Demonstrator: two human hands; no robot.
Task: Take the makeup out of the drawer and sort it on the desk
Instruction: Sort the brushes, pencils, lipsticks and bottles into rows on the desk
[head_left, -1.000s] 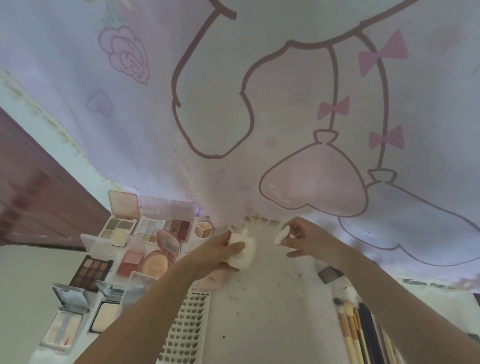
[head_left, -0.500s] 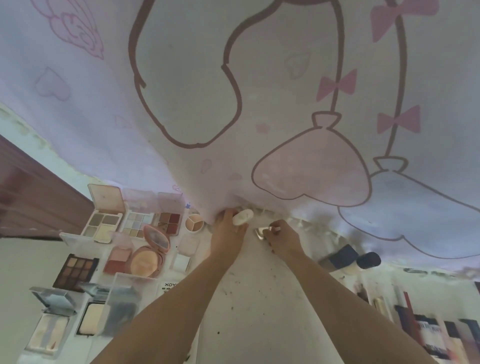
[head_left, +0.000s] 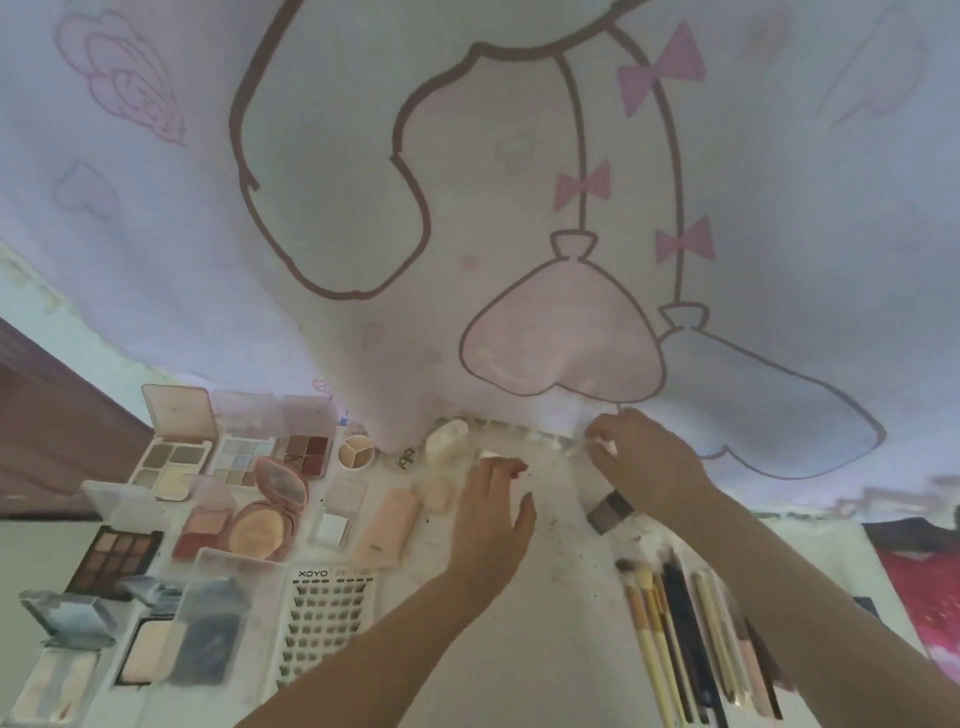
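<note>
A white puff-like item (head_left: 448, 439) lies at the back of the white desk (head_left: 519, 649), just under the hanging cloth. My left hand (head_left: 491, 519) hovers a little in front of it with fingers straight, holding nothing. My right hand (head_left: 641, 457) is at the cloth's hem to the right, its fingertips pinching a small white thing (head_left: 605, 444). Open eyeshadow palettes (head_left: 244, 460), a pink round compact (head_left: 265, 514) and a peach tube (head_left: 387, 527) lie in rows on the left. Makeup brushes and pencils (head_left: 691, 639) lie side by side on the right.
A large white cloth (head_left: 467, 208) with pink bows and outline drawings hangs over the back of the desk. A false-lash tray (head_left: 322, 623) marked XOYO sits front centre-left. A small grey-brown block (head_left: 610, 512) lies under my right wrist. Dark crumbs dot the desk's middle.
My left hand has let go of the white puff-like item at the back and drawn away from it, fingers now straight. My right hand moved right along the cloth hem. The view tilted.
</note>
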